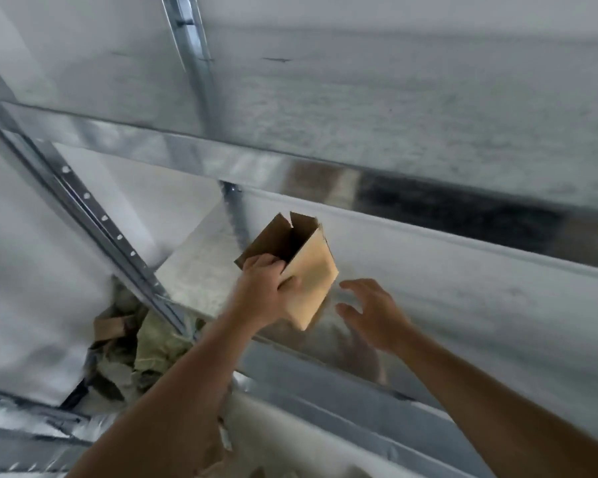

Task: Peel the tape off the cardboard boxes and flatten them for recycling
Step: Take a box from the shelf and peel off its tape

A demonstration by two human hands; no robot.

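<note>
Cardboard, plain brown: one small cardboard box (313, 270) is held up in the air in front of a metal rack (221, 160), tilted, with its open end turned up and away from the camera. Two of its flaps (273, 232) stand open at that end, and the inside looks dark. Whether any tape is on it cannot be told through the blur.

Two bare hands are in view. The left hand (261, 294) grips the box at its near open edge: the fingers (259, 263) curl over the rim and the thumb (290, 282) presses on the pale outer side. The right hand (373, 313) hangs just beside the box's lower corner without touching it, its fingers spread and loose, holding nothing.

Behind the box the rack shows two shelf levels. An upper shelf (394, 108) runs across the top of the view behind a shiny front beam, and a lower shelf (463, 270) lies under and behind the box. Two slotted uprights show plainly, one slanting down the left side (83, 201) and one at the top (187, 36).

Low on the left, past the slanting upright, lies one heap of crumpled brown and greenish material (132, 339), too blurred to name.
</note>
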